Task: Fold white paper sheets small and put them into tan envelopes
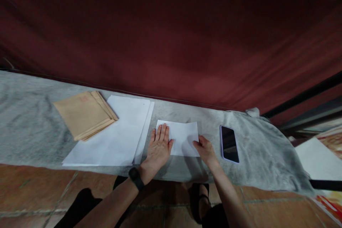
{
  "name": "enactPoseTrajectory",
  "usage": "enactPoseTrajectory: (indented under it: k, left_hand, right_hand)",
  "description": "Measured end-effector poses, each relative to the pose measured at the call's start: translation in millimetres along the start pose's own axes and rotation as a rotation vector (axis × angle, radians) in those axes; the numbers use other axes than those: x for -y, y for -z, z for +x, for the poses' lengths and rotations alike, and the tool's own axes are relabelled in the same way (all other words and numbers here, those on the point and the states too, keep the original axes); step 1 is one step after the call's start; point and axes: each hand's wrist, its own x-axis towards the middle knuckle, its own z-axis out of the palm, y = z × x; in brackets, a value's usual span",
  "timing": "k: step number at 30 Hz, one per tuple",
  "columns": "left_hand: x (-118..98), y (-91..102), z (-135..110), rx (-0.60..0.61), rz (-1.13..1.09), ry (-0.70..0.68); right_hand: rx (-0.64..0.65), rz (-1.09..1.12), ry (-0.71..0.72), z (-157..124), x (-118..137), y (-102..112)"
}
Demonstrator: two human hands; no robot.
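Observation:
A small white sheet of paper (184, 133), about half the size of the stacked sheets, lies on the grey cloth; whether it is folded I cannot tell. Across its left part my left hand (159, 144) rests flat, fingers stretched away from me and thumb apart. My right hand (205, 149) has the right edge of this paper between thumb and curled fingers; the fingertips are partly hidden. Left of my left hand is a stack of larger white sheets (125, 131), a little fanned at its right side. Several brown envelopes (84, 112) lie partly on that stack.
A phone (229, 144) with a dark screen lies right of my right hand. The grey cloth (263, 149) covers a narrow table against a dark red curtain (171, 42). Dark bars and a white sheet (320, 156) are at the far right. Below is a tiled floor (34, 192).

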Motion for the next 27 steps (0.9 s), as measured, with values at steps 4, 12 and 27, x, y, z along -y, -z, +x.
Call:
enactPoseTrajectory:
  k: [4,12,27]
  left_hand:
    - [-1,5.0,-2,-0.036,-0.017,-0.044]
    - [-9,15.0,-4,0.000,-0.042,-0.149]
    - [-12,16.5,-2,-0.002,-0.104,-0.176]
  right_hand:
    - [0.045,0.096,-0.008,2,1,2]
    - [0.027,0.333,-0.205,-2,11,7]
    - [0.091,0.513,-0.278,-4,23,9]
